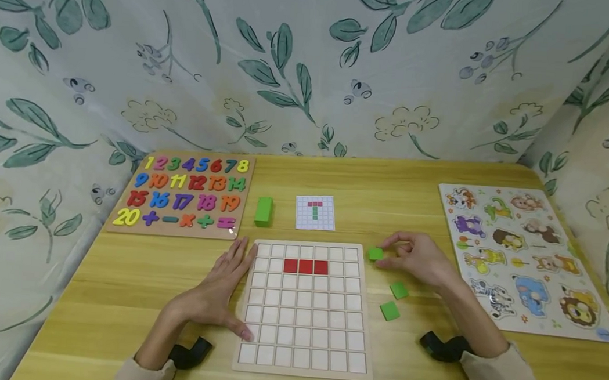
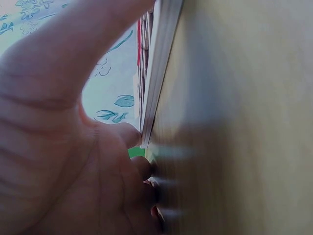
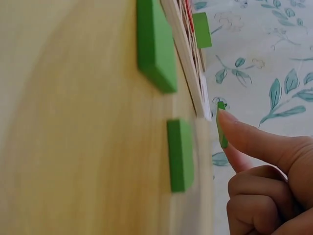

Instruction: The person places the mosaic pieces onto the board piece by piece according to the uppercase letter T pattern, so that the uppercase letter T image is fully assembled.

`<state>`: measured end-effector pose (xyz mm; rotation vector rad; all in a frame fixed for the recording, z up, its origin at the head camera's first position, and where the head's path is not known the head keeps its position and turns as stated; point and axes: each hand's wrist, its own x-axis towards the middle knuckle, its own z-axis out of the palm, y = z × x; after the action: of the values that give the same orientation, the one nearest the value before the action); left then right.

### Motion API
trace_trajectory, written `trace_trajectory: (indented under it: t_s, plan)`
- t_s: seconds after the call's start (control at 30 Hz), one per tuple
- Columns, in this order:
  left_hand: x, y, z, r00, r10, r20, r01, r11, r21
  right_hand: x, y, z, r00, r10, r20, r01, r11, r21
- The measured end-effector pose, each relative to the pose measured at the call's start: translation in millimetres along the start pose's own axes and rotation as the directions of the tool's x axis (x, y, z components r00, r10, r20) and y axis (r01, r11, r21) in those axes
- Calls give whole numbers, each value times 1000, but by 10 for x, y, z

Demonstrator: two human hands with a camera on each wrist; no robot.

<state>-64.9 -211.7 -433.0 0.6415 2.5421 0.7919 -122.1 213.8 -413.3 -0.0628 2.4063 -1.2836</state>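
as fingers (image 3: 261, 141) pinch, tile (image 1: 375, 254) hovers

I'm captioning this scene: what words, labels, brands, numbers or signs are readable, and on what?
"1 2 3 4 5 6 7 8": tan rectangular board, top row
"9 10 11 12 13 14": second row
"15 16 17 18 19": third row
"20 + − × ÷ =": bottom row
No words, labels or brands are readable.
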Motion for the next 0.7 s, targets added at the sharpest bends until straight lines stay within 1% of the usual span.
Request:
trace_trajectory:
  t_s: [0.13, 0.33, 0.4, 0.53, 0.63, 0.7]
  plan:
    - [1, 0, 3, 1000, -2, 1, 2, 1000, 6, -37, -123, 132, 1000, -7, -20, 8, 1000, 30]
    - [-7, -6, 5, 1000, -3, 1, 3, 1000, -2, -80, -392, 478, 1000, -11, 6, 10, 998, 59]
    - [-8, -12, 7, 1000, -4, 1, 4, 1000, -5, -83, -477, 621, 1000, -10, 19, 9, 998, 54]
    - [-6, -20, 11, 1000, -2, 2, 2, 1000, -5, -53, -597, 898, 998, -50, 44, 47, 998, 49]
    - [-2, -20, 11, 1000, 0, 2, 0, 1000, -5, -26, -668, 1044, 994, -89, 62, 88, 996, 20]
    - [2, -21, 11, 1000, 2, 2, -2, 1000, -5, -19, -708, 1097, 993, -95, 68, 96, 995, -3]
